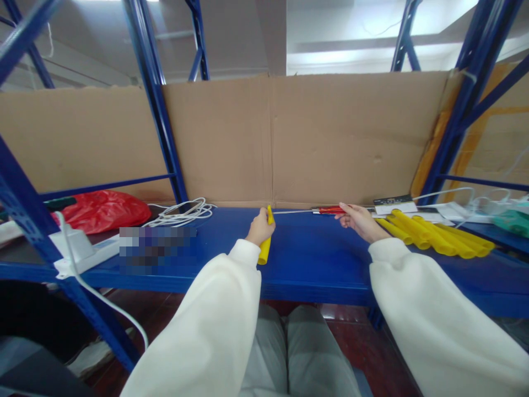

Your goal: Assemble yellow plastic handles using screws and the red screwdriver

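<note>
My left hand [261,227] is closed around a yellow tube [265,251], which stands out above and below my fingers. At the right, my right hand [357,220] pinches the end of a thin red strip-like piece [330,210] between thumb and fingers. A narrow pale rod [294,212] runs from the red piece leftward toward the yellow tube; whether it touches the tube I cannot tell. Several more yellow tubes [430,234] lie in a pile right of my right hand.
A blue shelf [318,259] carries everything, with a cardboard panel [330,138] behind it. At the left are a red plastic bag [107,212], coiled white cable [185,212] and a white power strip [97,253]. A black-and-white box [394,205] sits at the back right.
</note>
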The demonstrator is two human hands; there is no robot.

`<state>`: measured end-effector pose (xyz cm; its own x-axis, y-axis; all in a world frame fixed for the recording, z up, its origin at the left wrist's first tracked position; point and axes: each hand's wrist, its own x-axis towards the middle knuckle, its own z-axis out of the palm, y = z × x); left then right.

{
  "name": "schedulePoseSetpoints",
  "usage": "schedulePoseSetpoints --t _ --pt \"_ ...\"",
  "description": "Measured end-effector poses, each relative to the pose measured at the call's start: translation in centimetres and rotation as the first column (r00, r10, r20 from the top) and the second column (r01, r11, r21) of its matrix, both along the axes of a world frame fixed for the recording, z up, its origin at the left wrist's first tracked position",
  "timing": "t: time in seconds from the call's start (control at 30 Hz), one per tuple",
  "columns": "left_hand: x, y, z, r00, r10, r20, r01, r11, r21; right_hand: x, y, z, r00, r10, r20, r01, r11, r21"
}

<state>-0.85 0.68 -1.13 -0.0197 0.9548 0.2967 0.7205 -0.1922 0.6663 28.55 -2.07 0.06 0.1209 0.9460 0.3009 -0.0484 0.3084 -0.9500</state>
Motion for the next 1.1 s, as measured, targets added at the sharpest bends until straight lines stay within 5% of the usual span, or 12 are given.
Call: schedulePoseSetpoints --t 0.4,0.83,1.1 --pt "-0.1 0.3 -0.2 1.0 -0.024 0.009 0.024 1.0 0.004 -0.1 0.1 0.0 0.996 -0.086 -0.037 0.085 0.996 -0.031" --pt "-0.1 -0.3 0.3 0.999 0.034 0.025 -0.033 0.999 -0.018 -0.1 -0.9 0.5 0.983 0.179 -0.032 -0.18 0.984 -0.021" --pt "-0.2 0.0 0.1 0.999 0.042 0.018 -0.042 0.999 -0.003 0.0 -0.2 -0.1 0.998 -0.009 0.055 0.011 0.999 -0.044"
